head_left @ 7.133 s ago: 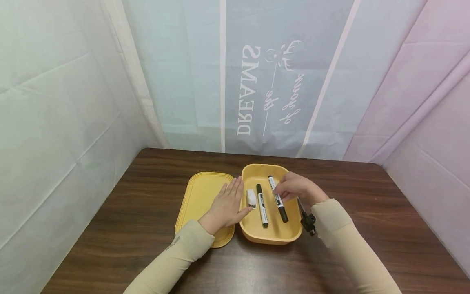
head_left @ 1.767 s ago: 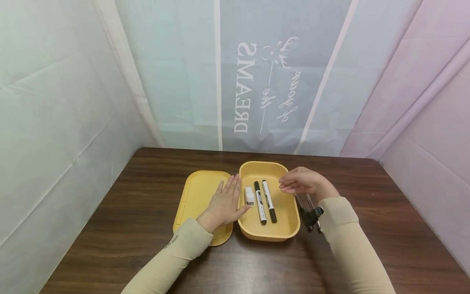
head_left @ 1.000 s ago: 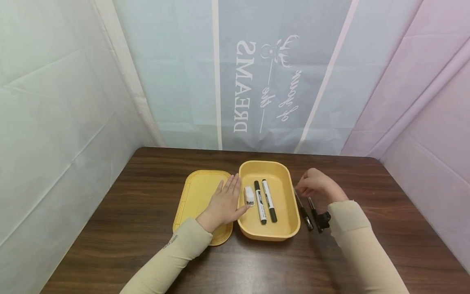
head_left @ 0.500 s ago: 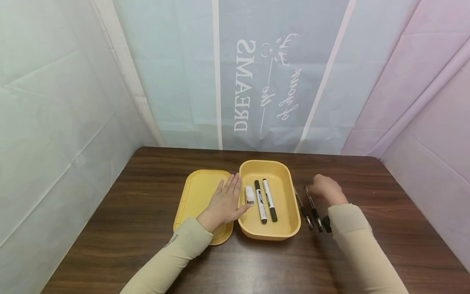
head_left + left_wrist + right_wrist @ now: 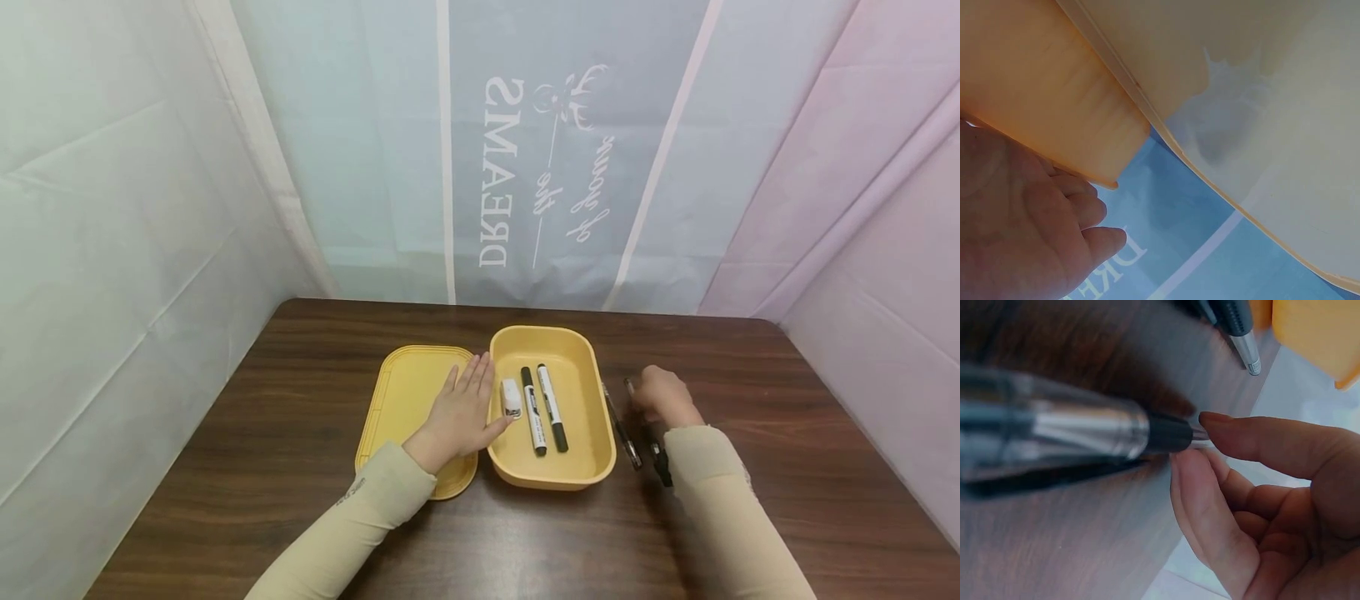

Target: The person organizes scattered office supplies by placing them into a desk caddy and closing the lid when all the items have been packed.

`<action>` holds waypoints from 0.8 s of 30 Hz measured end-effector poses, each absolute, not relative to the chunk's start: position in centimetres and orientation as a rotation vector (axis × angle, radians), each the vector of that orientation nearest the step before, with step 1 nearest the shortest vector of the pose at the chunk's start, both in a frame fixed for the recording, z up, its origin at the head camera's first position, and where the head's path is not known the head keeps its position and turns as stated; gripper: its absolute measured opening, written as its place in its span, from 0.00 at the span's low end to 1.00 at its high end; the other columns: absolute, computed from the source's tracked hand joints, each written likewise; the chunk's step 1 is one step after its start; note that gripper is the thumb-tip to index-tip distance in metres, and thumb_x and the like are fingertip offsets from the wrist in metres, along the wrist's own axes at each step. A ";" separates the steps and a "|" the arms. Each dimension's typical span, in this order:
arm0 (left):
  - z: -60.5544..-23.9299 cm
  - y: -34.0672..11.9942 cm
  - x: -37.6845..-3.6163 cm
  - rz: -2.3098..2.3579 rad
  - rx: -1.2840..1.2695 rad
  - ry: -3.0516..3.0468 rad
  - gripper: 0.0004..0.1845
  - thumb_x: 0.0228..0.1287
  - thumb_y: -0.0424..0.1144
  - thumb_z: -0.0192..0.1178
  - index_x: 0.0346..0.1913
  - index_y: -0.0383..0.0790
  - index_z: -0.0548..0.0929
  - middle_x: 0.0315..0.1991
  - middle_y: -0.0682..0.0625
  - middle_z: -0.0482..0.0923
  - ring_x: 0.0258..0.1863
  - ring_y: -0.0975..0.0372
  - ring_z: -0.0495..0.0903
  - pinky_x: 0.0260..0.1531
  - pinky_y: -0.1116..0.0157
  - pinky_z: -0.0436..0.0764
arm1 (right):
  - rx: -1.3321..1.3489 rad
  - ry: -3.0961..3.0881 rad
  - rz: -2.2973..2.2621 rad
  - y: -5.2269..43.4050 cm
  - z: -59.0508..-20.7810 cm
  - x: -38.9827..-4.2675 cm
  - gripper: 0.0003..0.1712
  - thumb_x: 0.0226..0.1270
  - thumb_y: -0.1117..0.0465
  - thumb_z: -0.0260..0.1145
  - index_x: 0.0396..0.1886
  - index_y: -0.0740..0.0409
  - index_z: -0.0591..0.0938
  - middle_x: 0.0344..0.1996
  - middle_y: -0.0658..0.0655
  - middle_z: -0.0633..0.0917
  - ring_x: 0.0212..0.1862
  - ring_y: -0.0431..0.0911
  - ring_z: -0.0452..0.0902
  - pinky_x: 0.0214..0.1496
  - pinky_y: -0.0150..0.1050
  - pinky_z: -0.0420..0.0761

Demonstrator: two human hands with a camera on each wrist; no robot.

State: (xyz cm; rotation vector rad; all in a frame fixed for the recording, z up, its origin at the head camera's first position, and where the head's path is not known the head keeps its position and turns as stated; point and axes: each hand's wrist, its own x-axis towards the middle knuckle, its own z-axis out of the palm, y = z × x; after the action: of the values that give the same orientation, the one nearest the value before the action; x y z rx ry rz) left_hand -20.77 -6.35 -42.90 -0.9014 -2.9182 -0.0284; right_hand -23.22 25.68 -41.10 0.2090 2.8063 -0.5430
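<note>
My left hand [image 5: 453, 412] lies with straight fingers along the left rim of a yellow box [image 5: 551, 483], above the edge of a flat yellow lid [image 5: 401, 396]. Inside the box are two black-and-white markers, a left marker [image 5: 534, 412] and a right marker [image 5: 552, 408], beside a small white block [image 5: 511, 398] with dark print. To the right of the box, my right hand [image 5: 663, 396] pinches a pen [image 5: 1104, 428] between thumb and fingertips, clearest in the right wrist view. Between that pen and the box lies another pen [image 5: 622, 429] on the table.
The dark wooden table [image 5: 300, 500] carries all of these. Printed cloth [image 5: 405, 167] hangs behind its far edge, and pale cloth hangs on both sides. The box's right wall stands between the markers and the pens.
The marker my right hand held in the box now lies beside the other marker. My right hand has left the box, moved right and taken hold of a pen. The left hand stays.
</note>
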 end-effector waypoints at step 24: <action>-42.3 -6.3 -21.1 -0.049 -0.890 -2.961 0.45 0.68 0.64 0.39 0.72 0.28 0.49 0.73 0.37 0.45 0.72 0.49 0.45 0.68 0.50 0.48 | 0.234 2.833 -0.555 25.4 -40.9 -23.5 0.08 0.51 0.72 0.65 0.18 0.65 0.74 0.19 0.59 0.79 0.19 0.47 0.77 0.25 0.39 0.78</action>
State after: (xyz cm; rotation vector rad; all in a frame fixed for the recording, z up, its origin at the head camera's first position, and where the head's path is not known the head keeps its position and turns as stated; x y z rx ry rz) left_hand -21.06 -6.30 -42.35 -0.8898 -2.9608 -0.0489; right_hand -23.48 25.41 -40.89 0.2337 2.8329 -0.5545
